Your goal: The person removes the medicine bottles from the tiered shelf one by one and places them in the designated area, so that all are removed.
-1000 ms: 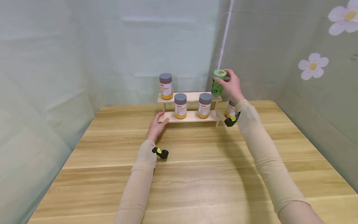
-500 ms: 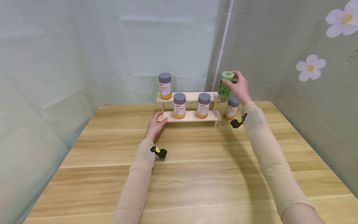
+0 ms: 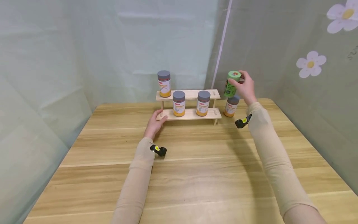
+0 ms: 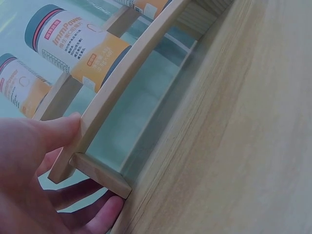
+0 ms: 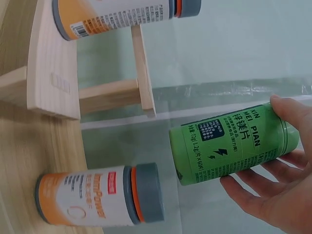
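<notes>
My right hand [image 3: 246, 87] grips a green bottle [image 5: 224, 144] near its top, thumb on one side and fingers on the other. The bottle is held in the air, right of the two-tier wooden rack [image 3: 190, 114]. Below and slightly behind it, a grey-capped supplement bottle [image 3: 230, 107] stands on the table beside the rack. At the rack's left end, my left hand [image 3: 154, 124] holds the lower shelf, its thumb on the front edge and fingers around the end by the leg [image 4: 102, 173]. Two grey-capped bottles [image 3: 179, 104] stand on the lower shelf, and another [image 3: 164, 84] on the upper shelf's left.
The rack stands near the back of a wooden table [image 3: 184, 174]. A pale cloth backdrop [image 3: 167, 40] hangs behind, and a flower-printed cloth [image 3: 311, 90] hangs on the right. Each wrist bears a small black camera [image 3: 158, 150].
My right hand has carried the green bottle from above the upper shelf's right end off to the right, uncovering the bottle on the table. My left hand stays on the rack.
</notes>
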### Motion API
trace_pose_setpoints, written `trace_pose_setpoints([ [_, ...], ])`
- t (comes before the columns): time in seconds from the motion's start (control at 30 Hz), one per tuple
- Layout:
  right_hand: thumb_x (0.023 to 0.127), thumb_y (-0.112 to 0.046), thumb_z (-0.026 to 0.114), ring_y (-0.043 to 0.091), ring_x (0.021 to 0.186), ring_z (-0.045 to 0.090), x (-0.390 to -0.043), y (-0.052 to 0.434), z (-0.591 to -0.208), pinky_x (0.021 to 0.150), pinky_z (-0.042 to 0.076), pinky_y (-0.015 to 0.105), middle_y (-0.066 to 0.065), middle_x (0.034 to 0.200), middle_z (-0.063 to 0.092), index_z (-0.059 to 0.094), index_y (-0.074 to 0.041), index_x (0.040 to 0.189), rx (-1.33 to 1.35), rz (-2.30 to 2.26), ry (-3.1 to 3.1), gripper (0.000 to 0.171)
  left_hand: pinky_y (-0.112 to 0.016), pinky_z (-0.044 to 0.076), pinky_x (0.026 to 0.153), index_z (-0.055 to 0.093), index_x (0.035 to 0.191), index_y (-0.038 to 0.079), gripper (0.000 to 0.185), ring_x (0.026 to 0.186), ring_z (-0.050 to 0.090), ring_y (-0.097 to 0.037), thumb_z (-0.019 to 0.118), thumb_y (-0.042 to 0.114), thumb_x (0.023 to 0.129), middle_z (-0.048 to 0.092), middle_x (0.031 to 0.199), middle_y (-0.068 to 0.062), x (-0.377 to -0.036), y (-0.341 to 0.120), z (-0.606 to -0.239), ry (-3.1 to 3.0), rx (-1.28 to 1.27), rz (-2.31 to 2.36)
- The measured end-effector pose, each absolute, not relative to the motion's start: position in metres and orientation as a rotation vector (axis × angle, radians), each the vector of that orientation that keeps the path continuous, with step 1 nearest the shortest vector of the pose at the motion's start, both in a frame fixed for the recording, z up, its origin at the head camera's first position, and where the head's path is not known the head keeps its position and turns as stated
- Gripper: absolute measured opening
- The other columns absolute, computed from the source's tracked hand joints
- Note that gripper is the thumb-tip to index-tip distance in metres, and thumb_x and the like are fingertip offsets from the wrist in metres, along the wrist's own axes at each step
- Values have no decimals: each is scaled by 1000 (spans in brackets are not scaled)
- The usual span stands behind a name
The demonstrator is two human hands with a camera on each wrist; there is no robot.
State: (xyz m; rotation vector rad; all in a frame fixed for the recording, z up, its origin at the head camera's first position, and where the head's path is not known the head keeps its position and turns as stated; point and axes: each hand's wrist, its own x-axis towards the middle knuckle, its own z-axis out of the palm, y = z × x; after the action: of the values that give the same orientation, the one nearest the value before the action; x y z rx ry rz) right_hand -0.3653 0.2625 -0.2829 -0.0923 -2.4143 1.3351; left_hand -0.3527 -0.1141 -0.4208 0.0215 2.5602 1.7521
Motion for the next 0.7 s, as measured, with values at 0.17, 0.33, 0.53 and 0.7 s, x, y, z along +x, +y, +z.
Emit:
trace_pose_setpoints([
  [0.17, 92, -42, 62, 27, 123, 51, -360, 271, -283, 104, 46, 42, 15, 144, 47, 38, -15, 144, -109, 1350, -2401, 64, -49, 16, 123, 37, 149, 20, 57, 150, 21, -31, 57, 33, 97, 26, 161, -8, -351, -116, -419, 2571, 27, 1748],
  [0.33, 92, -44, 61, 25, 123, 50, -356, 279, -284, 102, 46, 40, 14, 144, 45, 37, -16, 146, -140, 1350, -2389, 65, -48, 16, 123, 36, 149, 19, 57, 150, 21, -31, 57, 32, 98, 25, 161, -8, -350, -118, -420, 2575, 25, 1734],
  [0.53, 90, -46, 62, 14, 111, 51, -352, 289, -285, 92, 45, 29, 7, 137, 48, 39, -18, 144, -177, 1338, -2331, 65, -48, 17, 123, 37, 148, 20, 56, 149, 22, -31, 57, 33, 97, 26, 161, -8, -351, -121, -421, 2587, 14, 1735],
  [0.7, 90, -46, 63, 6, 102, 48, -349, 299, -286, 85, 43, 23, -1, 128, 50, 42, -18, 142, -228, 1336, -2273, 63, -47, 17, 123, 37, 149, 18, 56, 149, 22, -30, 57, 31, 98, 26, 161, -9, -352, -122, -423, 2581, 25, 1740],
])
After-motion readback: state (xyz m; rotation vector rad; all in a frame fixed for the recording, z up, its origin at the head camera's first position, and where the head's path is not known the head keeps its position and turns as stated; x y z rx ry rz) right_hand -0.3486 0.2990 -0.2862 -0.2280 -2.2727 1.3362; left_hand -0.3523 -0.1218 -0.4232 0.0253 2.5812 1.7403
